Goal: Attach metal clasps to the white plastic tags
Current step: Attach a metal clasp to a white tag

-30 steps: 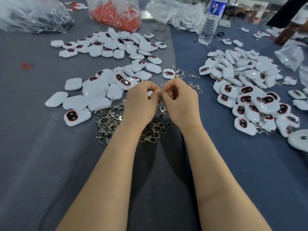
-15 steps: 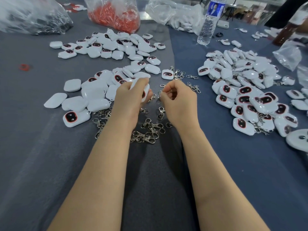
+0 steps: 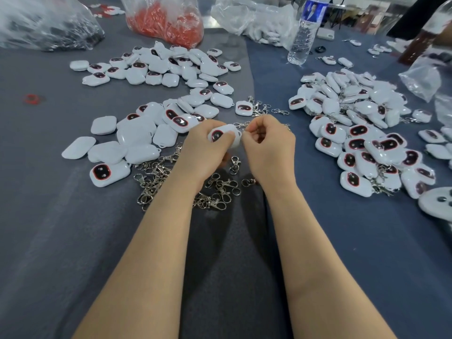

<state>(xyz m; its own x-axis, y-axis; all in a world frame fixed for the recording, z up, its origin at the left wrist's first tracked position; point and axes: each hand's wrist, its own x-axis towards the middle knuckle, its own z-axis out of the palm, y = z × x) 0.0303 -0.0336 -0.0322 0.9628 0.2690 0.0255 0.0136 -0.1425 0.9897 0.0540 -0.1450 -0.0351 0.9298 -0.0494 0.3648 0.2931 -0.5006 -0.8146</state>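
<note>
Left hand (image 3: 203, 148) and right hand (image 3: 269, 148) together, fingertips meeting over middle of grey cloth (image 3: 73, 241). Left clamped on white tag (image 3: 221, 134), thumb across its face. Tag: rounded white plastic, dark oval window with red rim, small loop at right edge. Right fingers curled, pinching metal clasp (image 3: 241, 124) at that loop; clasp mostly hidden, join not clear. Held just above loose clasps (image 3: 159, 177), silver hooks with rings, heaped under wrists. Bare tags (image 3: 137, 135) just left, more farther back (image 3: 166, 67). Right heap of tags (image 3: 362, 143) with clasps mixed in. Far edge: bag of red bits (image 3: 166, 23), water bottle (image 3: 302, 37).
</note>
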